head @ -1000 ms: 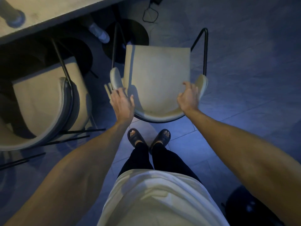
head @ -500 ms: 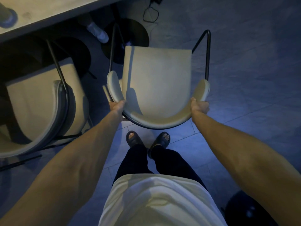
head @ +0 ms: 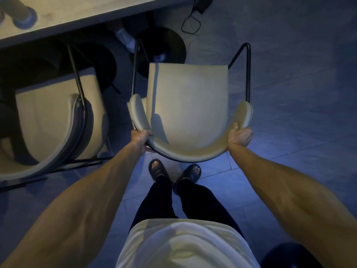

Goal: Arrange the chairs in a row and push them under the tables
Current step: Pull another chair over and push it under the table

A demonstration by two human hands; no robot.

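- Head view, centre of the frame: my left hand [head: 140,139] is closed around the left end of the curved backrest of the chair [head: 188,105], and my right hand [head: 240,136] grips the right end the same way.
- That chair stands on the floor [head: 299,105] just above my feet, its seat wholly clear of the tabletop [head: 81,10] along the upper left.
- Its front edge points toward the top of the frame, long axis running bottom to top.
- At left, a second chair [head: 50,117] sits partly under the tabletop, so I judge that one nearly done.
- Left to do: push mine forward, level with its neighbour.
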